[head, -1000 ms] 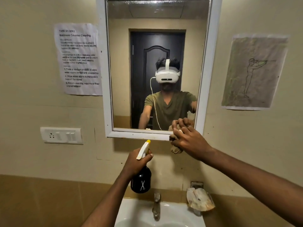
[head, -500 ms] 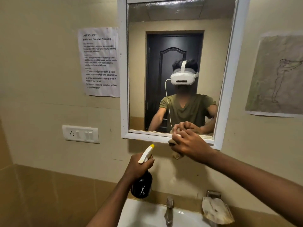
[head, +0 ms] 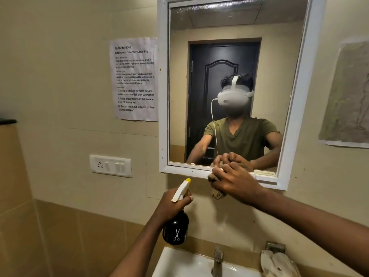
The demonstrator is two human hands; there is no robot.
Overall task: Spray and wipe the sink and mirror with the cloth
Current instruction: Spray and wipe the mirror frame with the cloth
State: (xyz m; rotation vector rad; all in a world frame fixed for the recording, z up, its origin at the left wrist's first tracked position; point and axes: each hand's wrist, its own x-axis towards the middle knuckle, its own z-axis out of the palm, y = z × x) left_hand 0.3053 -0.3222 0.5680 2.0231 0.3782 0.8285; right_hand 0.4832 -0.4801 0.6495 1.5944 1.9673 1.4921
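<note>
Right hand (head: 233, 181) has slid the bunched cloth (head: 216, 193) along the mirror (head: 229, 33) bottom frame, fingers holding it | left hand (head: 171, 204) still grips spray bottle (head: 175, 226) | mirror wiping continues, sink (head: 179, 262) below

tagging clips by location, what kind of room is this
Most likely a small bathroom: a white sink with a tap under a wall mirror, and a taped notice headed "Bathroom Counter Cleaning".

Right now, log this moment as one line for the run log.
stage: wiping mirror bottom frame | right hand: pressing cloth on frame | left hand: holding spray bottle above sink
</note>
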